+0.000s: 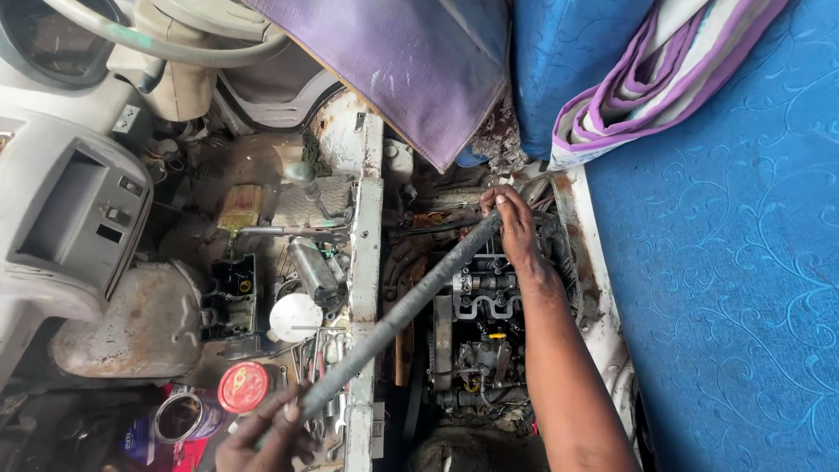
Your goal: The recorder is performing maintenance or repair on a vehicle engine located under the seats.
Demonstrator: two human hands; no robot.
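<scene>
Bar: a long grey metal bar [398, 315], round and dull, its surface rough and ribbed like a threaded or wound rod; it runs on a slant from the lower centre of the frame up to the upper centre, crossing over the pale metal frame rail [364, 262].
Bar's place: its upper end reaches into the open engine bay [481, 341] at centre; its lower end lies above the scattered tools [323, 354] at the bottom.
Right hand: the right hand [511, 223], upper centre, is closed round the bar's top end, fingers curled over it, forearm running down to the bottom right.
Left hand: the left hand [266, 437], bottom centre-left, is wrapped round the bar's lower end; only part of it shows at the frame's edge.
Engine: dark, oily parts with a yellow cap among them, just below the right hand.
Floor left: rusty cab floor, a white round lid [295, 316], a red lid [243, 386], an open tin [183, 418].
Upper left: grey dashboard [70, 218] and steering wheel [166, 44].
Right: blue patterned seat fabric [725, 262], purple cloth [411, 61] above.
</scene>
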